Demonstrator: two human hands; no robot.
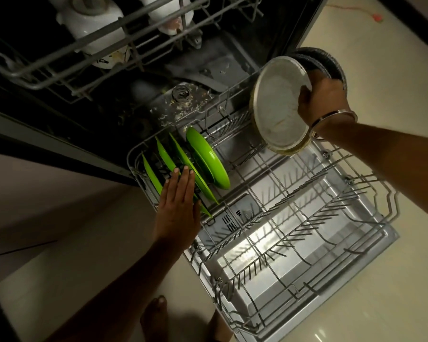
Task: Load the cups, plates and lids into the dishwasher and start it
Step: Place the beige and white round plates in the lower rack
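The right hand (324, 99), at the upper right of the frame, grips a round steel plate (280, 102) by its far rim, fingers curled over the edge and the thumb against the face, holding it tilted on edge above the back right part of the pulled-out lower rack (371, 183). The plate looks thin, stiff and fairly light, with a dull film on its face that may make it slippery; a pinch at the rim, as here, seems the safest hold, since the flat face offers nothing to grasp. There may be a second piece stacked behind it, but I cannot tell for certain. The left hand (181, 201), left of centre, lies flat with fingers straight and close together, the tips touching the green plates (208, 161) that stand on edge in the tines at the rack's left side. These look like rigid plastic, light and easily tipped, so steadying them seems sensible. The rest of the rack, toward the lower right, shows rows of bare tines with plenty of room for the steel plate. Overhead at the upper left, the upper rack (67, 58) juts out holding white cups (89, 23), an edge to keep under when lowering. Bare feet (156, 317) stand just beside the open door's edge.
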